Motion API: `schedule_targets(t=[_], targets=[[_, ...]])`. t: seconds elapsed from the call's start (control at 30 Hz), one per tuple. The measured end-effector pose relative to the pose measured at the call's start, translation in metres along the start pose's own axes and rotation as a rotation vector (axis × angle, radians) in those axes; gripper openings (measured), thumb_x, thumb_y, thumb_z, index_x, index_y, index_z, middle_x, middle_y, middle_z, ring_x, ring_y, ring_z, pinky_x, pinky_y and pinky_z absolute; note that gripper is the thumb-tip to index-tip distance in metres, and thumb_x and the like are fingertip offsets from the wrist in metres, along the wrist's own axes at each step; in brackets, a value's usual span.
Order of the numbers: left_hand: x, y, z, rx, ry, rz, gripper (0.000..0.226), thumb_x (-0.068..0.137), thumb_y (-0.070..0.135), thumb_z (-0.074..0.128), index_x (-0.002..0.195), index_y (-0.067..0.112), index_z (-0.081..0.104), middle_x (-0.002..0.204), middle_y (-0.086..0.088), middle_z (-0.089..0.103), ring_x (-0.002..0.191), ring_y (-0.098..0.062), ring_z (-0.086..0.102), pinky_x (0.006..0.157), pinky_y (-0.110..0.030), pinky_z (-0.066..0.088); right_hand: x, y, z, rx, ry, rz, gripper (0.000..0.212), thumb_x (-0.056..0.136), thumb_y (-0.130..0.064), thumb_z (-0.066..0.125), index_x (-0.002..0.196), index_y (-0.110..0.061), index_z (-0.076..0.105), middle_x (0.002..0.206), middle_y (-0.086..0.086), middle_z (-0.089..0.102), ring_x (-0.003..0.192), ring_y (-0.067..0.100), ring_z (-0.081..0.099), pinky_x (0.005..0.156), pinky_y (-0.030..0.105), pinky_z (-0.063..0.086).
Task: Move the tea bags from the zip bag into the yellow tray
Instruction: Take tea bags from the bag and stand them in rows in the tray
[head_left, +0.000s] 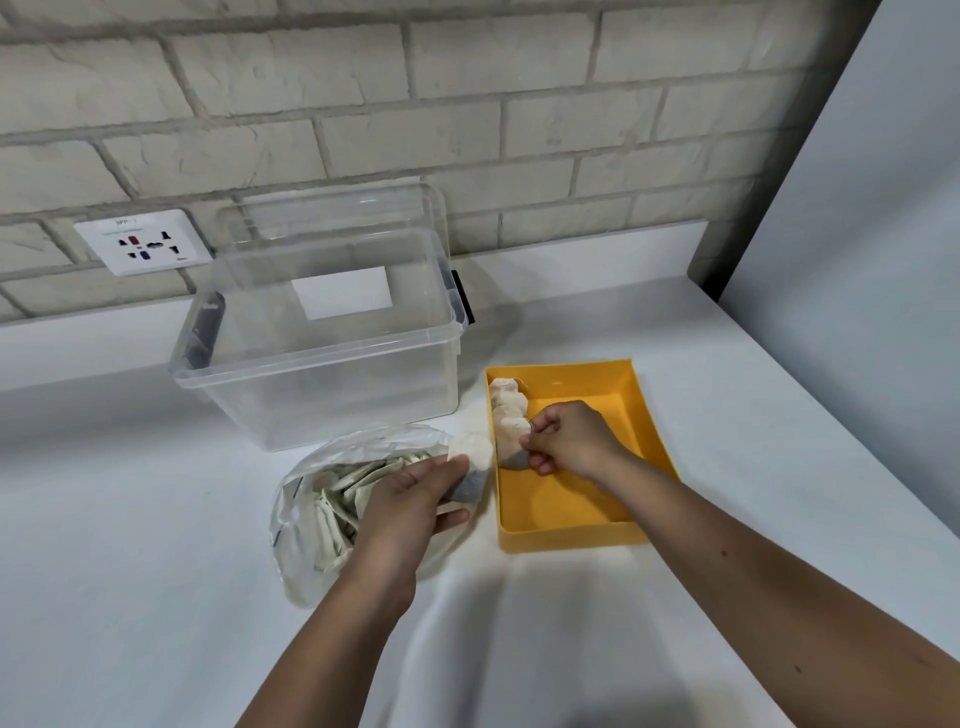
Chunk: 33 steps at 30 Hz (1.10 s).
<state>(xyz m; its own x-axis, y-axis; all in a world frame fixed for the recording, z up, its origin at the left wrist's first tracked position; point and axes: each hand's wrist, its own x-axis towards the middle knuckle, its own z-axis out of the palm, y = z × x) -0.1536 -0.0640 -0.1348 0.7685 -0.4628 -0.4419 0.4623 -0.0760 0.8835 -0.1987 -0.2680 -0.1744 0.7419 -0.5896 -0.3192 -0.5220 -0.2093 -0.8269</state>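
Box: a lidless transparent plastic storage box (317, 364) stood at the back left, behind the bag. Not part of the job.
Bag: a crumpled clear plastic zip bag (298, 519) lay open on the white counter (130, 519), with a heap of pale paper tea bags (337, 493) inside.
Left hand: the left hand (410, 499) was at the bag mouth, thumb and fingers clamped on one white-and-grey tea bag (470, 462) just beside the tray's left wall.
Row: a line of white tea bags (506, 410) stood along the tray's left inner wall.
Right hand: the right hand (566, 439) was inside the tray, fingertips pinched on the nearest bag of the row (511, 452).
Tray: in the rectangular yellow plastic tray (649, 415), most of the floor was bare.
Handling: probably featherlight, soft, tearable paper. Light pinch at the top edge; don't crush the filled end.
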Motion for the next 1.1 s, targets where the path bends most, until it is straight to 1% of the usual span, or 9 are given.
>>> schedule_targets(t=[0.27, 0.37, 0.47, 0.57, 0.67, 0.73, 0.8, 0.93, 1.1], targets=[[0.0, 0.001, -0.005, 0.056, -0.024, 0.001, 0.006, 0.09, 0.018, 0.07, 0.093, 0.017, 0.075, 0.082, 0.006, 0.075, 0.072, -0.006, 0.069, 0.071, -0.026, 0.054, 0.006, -0.001, 0.008, -0.059, 0.034, -0.025, 0.02, 0.078, -0.006, 0.077, 0.09, 0.002, 0.064, 0.075, 0.02, 0.072, 0.058, 0.025, 0.066, 0.066, 0.036, 0.059], [0.0, 0.0, -0.005, 0.08, -0.011, 0.006, 0.004, 0.089, 0.017, 0.071, 0.086, 0.017, 0.074, 0.069, 0.008, 0.068, 0.062, -0.004, 0.064, 0.069, -0.025, 0.054, 0.003, -0.003, 0.006, -0.075, 0.061, -0.062, 0.025, 0.075, -0.009, 0.08, 0.094, -0.005, 0.064, 0.074, 0.015, 0.073, 0.062, 0.029, 0.069, 0.069, 0.038, 0.059], [0.0, 0.002, -0.005, 0.114, 0.024, 0.026, 0.006, 0.089, 0.018, 0.072, 0.084, 0.015, 0.073, 0.066, 0.003, 0.064, 0.058, -0.006, 0.06, 0.058, -0.017, 0.05, -0.004, -0.006, 0.0, -0.06, 0.105, -0.106, 0.031, 0.075, -0.013, 0.082, 0.099, -0.011, 0.064, 0.073, 0.007, 0.072, 0.065, 0.028, 0.071, 0.069, 0.037, 0.06], [0.001, 0.007, -0.005, 0.191, 0.043, 0.09, 0.008, 0.09, 0.021, 0.071, 0.083, 0.017, 0.074, 0.062, 0.006, 0.064, 0.053, -0.002, 0.058, 0.051, -0.014, 0.044, -0.016, -0.012, -0.008, 0.011, 0.135, -0.142, 0.023, 0.08, -0.016, 0.078, 0.1, -0.012, 0.067, 0.075, 0.005, 0.071, 0.065, 0.026, 0.07, 0.071, 0.038, 0.061], [0.005, 0.014, 0.0, 0.277, 0.034, 0.196, 0.011, 0.09, 0.021, 0.071, 0.08, 0.017, 0.073, 0.056, 0.011, 0.063, 0.051, 0.002, 0.056, 0.059, -0.019, 0.044, -0.032, -0.021, -0.016, 0.19, -0.006, -0.142, 0.017, 0.083, -0.017, 0.076, 0.099, -0.014, 0.072, 0.078, 0.006, 0.069, 0.065, 0.02, 0.067, 0.072, 0.04, 0.061], [0.007, 0.019, 0.006, 0.336, 0.008, 0.263, 0.009, 0.089, 0.021, 0.071, 0.083, 0.015, 0.074, 0.055, 0.015, 0.063, 0.052, 0.004, 0.055, 0.057, -0.014, 0.044, -0.044, -0.028, -0.019, 0.217, -0.152, -0.155, 0.021, 0.08, -0.015, 0.078, 0.1, -0.014, 0.073, 0.079, 0.002, 0.068, 0.067, 0.015, 0.065, 0.067, 0.032, 0.059], [0.011, 0.022, 0.011, 0.4, -0.031, 0.318, 0.009, 0.089, 0.024, 0.073, 0.087, 0.015, 0.075, 0.059, 0.014, 0.064, 0.056, 0.002, 0.056, 0.055, -0.01, 0.042, -0.051, -0.032, -0.019, 0.198, -0.203, -0.198, 0.023, 0.077, -0.014, 0.081, 0.097, -0.013, 0.072, 0.079, 0.002, 0.068, 0.067, 0.015, 0.064, 0.064, 0.028, 0.055], [0.022, 0.026, 0.018, 0.51, -0.101, 0.376, 0.005, 0.088, 0.027, 0.074, 0.088, 0.024, 0.077, 0.068, 0.011, 0.07, 0.062, 0.001, 0.059, 0.062, -0.012, 0.045, -0.05, -0.031, -0.02, 0.077, -0.058, -0.291, 0.011, 0.078, -0.018, 0.08, 0.078, -0.014, 0.07, 0.069, 0.007, 0.067, 0.058, 0.019, 0.059, 0.064, 0.036, 0.054], [0.034, 0.021, 0.017, 0.835, 0.02, 0.498, 0.012, 0.09, 0.028, 0.07, 0.099, 0.029, 0.078, 0.09, 0.009, 0.074, 0.072, -0.003, 0.06, 0.071, -0.023, 0.047, -0.037, -0.015, -0.02, -0.052, 0.083, -0.182, 0.014, 0.084, -0.023, 0.075, 0.078, -0.012, 0.068, 0.064, 0.004, 0.065, 0.059, 0.022, 0.063, 0.065, 0.036, 0.057]])
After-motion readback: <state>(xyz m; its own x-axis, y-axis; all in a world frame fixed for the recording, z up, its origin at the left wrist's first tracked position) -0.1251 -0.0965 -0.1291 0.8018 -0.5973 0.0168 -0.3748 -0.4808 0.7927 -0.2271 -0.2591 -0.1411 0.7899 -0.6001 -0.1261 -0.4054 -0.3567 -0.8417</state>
